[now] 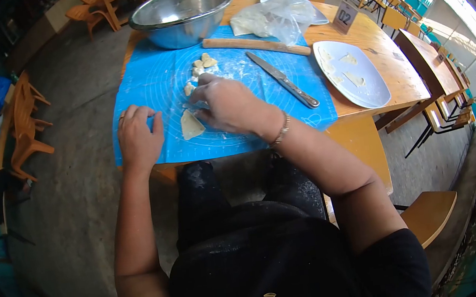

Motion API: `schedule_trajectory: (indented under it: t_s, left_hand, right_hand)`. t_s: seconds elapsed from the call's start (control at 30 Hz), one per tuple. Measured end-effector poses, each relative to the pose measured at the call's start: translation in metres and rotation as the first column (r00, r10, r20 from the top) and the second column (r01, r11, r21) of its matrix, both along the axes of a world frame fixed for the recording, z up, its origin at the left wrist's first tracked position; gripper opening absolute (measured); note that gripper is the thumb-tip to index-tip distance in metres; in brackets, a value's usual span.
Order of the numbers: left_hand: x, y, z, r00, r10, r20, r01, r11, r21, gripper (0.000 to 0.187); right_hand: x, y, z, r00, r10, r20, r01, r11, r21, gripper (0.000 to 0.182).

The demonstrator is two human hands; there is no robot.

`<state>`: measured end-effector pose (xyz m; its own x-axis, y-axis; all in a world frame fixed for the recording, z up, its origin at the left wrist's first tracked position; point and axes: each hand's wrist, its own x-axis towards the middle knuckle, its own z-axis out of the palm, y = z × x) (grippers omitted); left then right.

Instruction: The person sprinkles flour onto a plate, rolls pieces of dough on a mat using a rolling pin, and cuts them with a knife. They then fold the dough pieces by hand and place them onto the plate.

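Note:
My left hand (140, 135) lies open on the left part of a blue baking mat (142, 83), holding nothing. Over the middle of the mat, my right hand (232, 103) has its fingers bent downward in a loose pinch; whatever they hold is hidden beneath them. A flattened piece of dough (192, 125) is on the mat between my two hands, close to the right thumb. Just beyond the right fingers sit several small lumps of dough (203, 63), with loose white flour around them.
Across the mat lies a wooden rolling pin (256, 46), with a knife (284, 80) nearer me. A steel bowl (181, 21) stands far left. A plastic bag (284, 17) lies at the back. On the right, a white plate (373, 87) bears flat dough pieces, near a number sign (344, 17).

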<state>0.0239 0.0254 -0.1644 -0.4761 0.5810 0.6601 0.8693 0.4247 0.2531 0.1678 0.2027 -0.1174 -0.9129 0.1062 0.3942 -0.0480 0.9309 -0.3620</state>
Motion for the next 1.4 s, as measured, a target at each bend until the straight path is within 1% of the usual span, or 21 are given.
schedule_trajectory:
  t_s: [0.07, 0.2, 0.3, 0.37, 0.43, 0.5, 0.57, 0.6, 0.63, 0.67, 0.7, 0.77, 0.87, 0.93, 1.0, 1.07, 1.1, 1.17, 1.27, 1.37, 1.4]
  left_hand:
    - [0.001, -0.001, 0.001, 1.0, -0.015, 0.017, 0.014, 1.0, 0.013, 0.015]
    - [0.001, -0.002, 0.003, 0.999, -0.029, 0.042, 0.028, 0.999, 0.025, 0.016]
    - [0.001, -0.002, 0.004, 0.998, -0.023, 0.066, 0.022, 1.0, 0.017, 0.016]
    - [0.002, -0.001, 0.005, 0.998, -0.009, 0.068, 0.009, 1.0, 0.0, 0.015]
    - [0.002, -0.002, 0.004, 0.998, 0.01, 0.065, -0.009, 1.0, -0.02, 0.013]
    - [0.001, -0.002, 0.002, 0.999, 0.007, 0.046, -0.008, 1.0, 0.006, 0.013]
    - [0.0, -0.003, 0.002, 0.999, -0.001, 0.036, 0.001, 1.0, 0.015, 0.013]
    - [0.0, -0.003, 0.002, 0.999, -0.016, 0.029, 0.015, 1.0, 0.021, 0.013]
    - [0.0, -0.003, 0.002, 0.999, -0.03, 0.027, 0.029, 0.999, 0.023, 0.013]
    - [0.0, -0.003, 0.001, 0.999, -0.039, 0.025, 0.038, 0.999, 0.032, 0.015]
    - [-0.001, -0.003, 0.0, 0.998, -0.051, 0.024, 0.05, 0.998, 0.042, 0.016]
    - [-0.003, -0.002, -0.004, 0.997, -0.072, 0.012, 0.071, 0.997, 0.041, 0.016]
    - [-0.002, -0.002, -0.002, 0.999, -0.04, -0.011, 0.04, 0.999, 0.009, 0.016]
    - [-0.002, -0.001, -0.003, 0.999, -0.041, -0.025, 0.041, 0.999, 0.002, 0.016]
    - [-0.003, 0.0, -0.004, 0.999, -0.023, -0.048, 0.022, 1.0, -0.018, 0.016]
    - [-0.002, 0.0, -0.004, 0.999, -0.019, -0.048, 0.018, 0.999, -0.029, 0.016]
    - [-0.002, 0.0, -0.004, 0.999, -0.005, -0.047, 0.003, 0.999, -0.042, 0.016]
    - [-0.002, 0.0, -0.004, 0.998, -0.008, -0.055, 0.005, 0.999, -0.052, 0.015]
    - [-0.004, 0.0, -0.004, 0.998, 0.001, -0.059, -0.005, 0.998, -0.067, 0.015]
    - [-0.004, 0.001, -0.005, 0.997, -0.008, -0.072, 0.003, 0.998, -0.065, 0.014]
    - [-0.004, 0.001, -0.005, 0.998, -0.002, -0.066, -0.002, 0.998, -0.065, 0.014]
  right_hand:
    - [-0.023, -0.011, -0.014, 0.996, -0.007, 0.083, 0.0, 0.997, 0.082, 0.022]
    - [-0.034, -0.012, -0.013, 0.989, -0.03, 0.143, 0.003, 0.983, 0.182, 0.02]
    - [-0.037, -0.011, -0.012, 0.984, -0.018, 0.175, -0.009, 0.988, 0.155, 0.016]
    - [-0.037, -0.012, -0.008, 0.976, -0.033, 0.213, 0.027, 0.999, 0.032, 0.013]
    - [-0.038, -0.013, -0.003, 0.969, -0.034, 0.245, 0.03, 0.999, 0.017, 0.013]
    - [-0.037, -0.016, 0.007, 0.963, -0.029, 0.269, 0.029, 1.0, 0.004, 0.013]
    - [-0.029, -0.016, 0.018, 0.962, 0.161, 0.219, -0.087, 0.945, -0.314, 0.012]
    - [-0.023, -0.013, 0.02, 0.964, 0.153, 0.217, -0.08, 0.947, -0.312, 0.012]
    - [-0.016, -0.01, 0.021, 0.965, 0.222, 0.143, -0.101, 0.812, -0.574, 0.013]
    - [-0.007, -0.004, 0.023, 0.964, 0.261, 0.049, -0.125, 0.609, -0.784, 0.014]
    - [0.007, 0.0, 0.033, 0.969, 0.241, 0.05, -0.112, 0.614, -0.781, 0.014]
    - [0.044, 0.013, 0.058, 0.995, 0.096, 0.041, -0.024, 0.595, -0.804, 0.014]
    - [0.098, 0.054, 0.066, 0.996, -0.068, -0.053, 0.002, 0.634, -0.773, 0.022]
    - [0.135, 0.09, 0.068, 0.975, -0.221, -0.035, 0.141, 0.728, -0.672, 0.023]
    - [0.171, 0.12, 0.07, 0.915, -0.397, -0.071, 0.263, 0.721, -0.641, 0.018]
    - [0.203, 0.148, 0.072, 0.806, -0.583, -0.102, 0.417, 0.681, -0.601, 0.017]
    - [0.218, 0.162, 0.071, 0.753, -0.654, -0.08, 0.488, 0.636, -0.598, 0.018]
    - [0.24, 0.185, 0.067, 0.692, -0.716, -0.091, 0.534, 0.594, -0.601, 0.02]
    - [0.258, 0.202, 0.052, 0.658, -0.751, -0.054, 0.56, 0.536, -0.632, 0.021]
    - [0.256, 0.202, 0.035, 0.69, -0.724, 0.012, 0.549, 0.511, -0.662, 0.016]
    - [0.251, 0.203, 0.027, 0.683, -0.731, 0.005, 0.525, 0.486, -0.699, 0.016]
